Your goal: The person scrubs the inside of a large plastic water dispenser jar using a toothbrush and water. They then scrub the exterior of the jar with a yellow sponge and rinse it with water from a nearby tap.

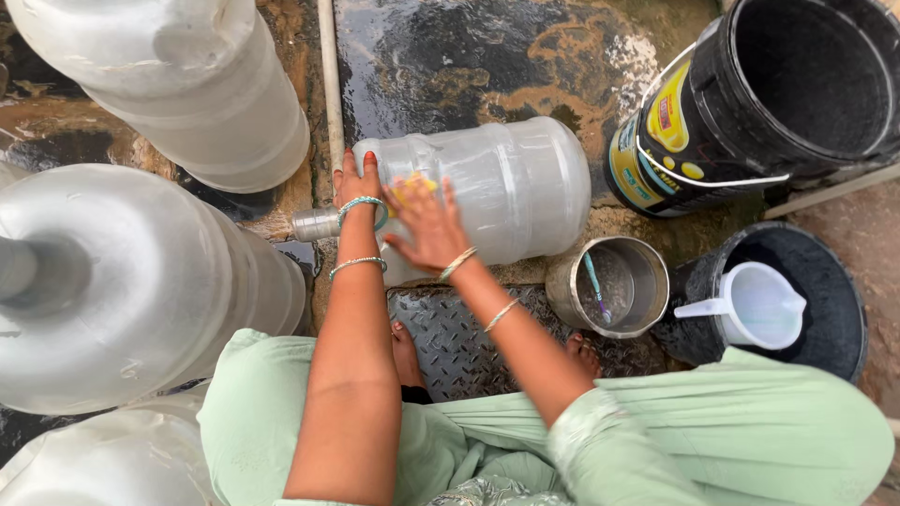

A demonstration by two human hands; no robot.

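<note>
A large clear plastic water jar (511,183) lies on its side on the wet ground, its neck pointing left. My left hand (358,183) rests on the jar's shoulder near the neck, fingers spread against it. My right hand (427,223), blurred by motion, presses a yellow scrubber (412,187) against the jar's side. Both wrists carry thin bangles. I am squatting in a light green garment, my bare feet on a ribbed metal plate (469,347).
Three more big clear jars (141,281) crowd the left side. A steel pot (614,286) holding a brush sits right of my arm. A black bucket (778,103) stands at upper right, and a black tub (825,309) with a white jug (759,305) lower right.
</note>
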